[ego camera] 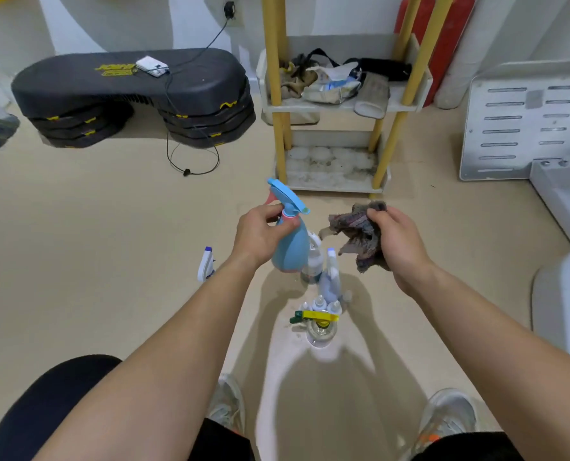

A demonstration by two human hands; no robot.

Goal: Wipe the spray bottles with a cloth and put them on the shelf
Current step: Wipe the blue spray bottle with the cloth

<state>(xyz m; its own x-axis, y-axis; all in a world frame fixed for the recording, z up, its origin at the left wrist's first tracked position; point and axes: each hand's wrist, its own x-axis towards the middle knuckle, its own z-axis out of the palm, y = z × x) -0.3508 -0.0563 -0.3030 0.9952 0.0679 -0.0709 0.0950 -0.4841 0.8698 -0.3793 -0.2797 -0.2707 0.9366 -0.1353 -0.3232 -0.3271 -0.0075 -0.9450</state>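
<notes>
Beige flooring (110, 261) runs under everything, and closest to the camera two pale sneakers (449, 417) stand on it between dark-clad knees. Just ahead of the shoes stands a clear bottle with a yellow trigger (320, 327), with three small white-capped bottles (320, 304) bunched right behind it, then a pale spray bottle with a blue tip (330, 277) and a white bottle (313, 261) beside it. Off to the left, apart from that cluster, is a white-and-blue sprayer (206, 264). Above the cluster both bare forearms reach forward. The left hand (260, 234) has its fingers curled around the neck of a blue spray bottle (291, 251), which is held off the floor and tilted, its blue head and pink trigger pointing up and left. The right hand (396, 241) clutches a dark, crumpled cloth (360, 234) in its curled fingers, near the bottle but not touching it. Farther on stands the shelf (330, 164), yellow posts carrying white tiers; its lowest tier is stained, and the tier above holds rags, packets and a black strap. Left of it sits a stacked black step platform (127, 84) with a small white device (152, 66) and a black cable on top. A grey slotted panel (516, 121) leans at the far right.
</notes>
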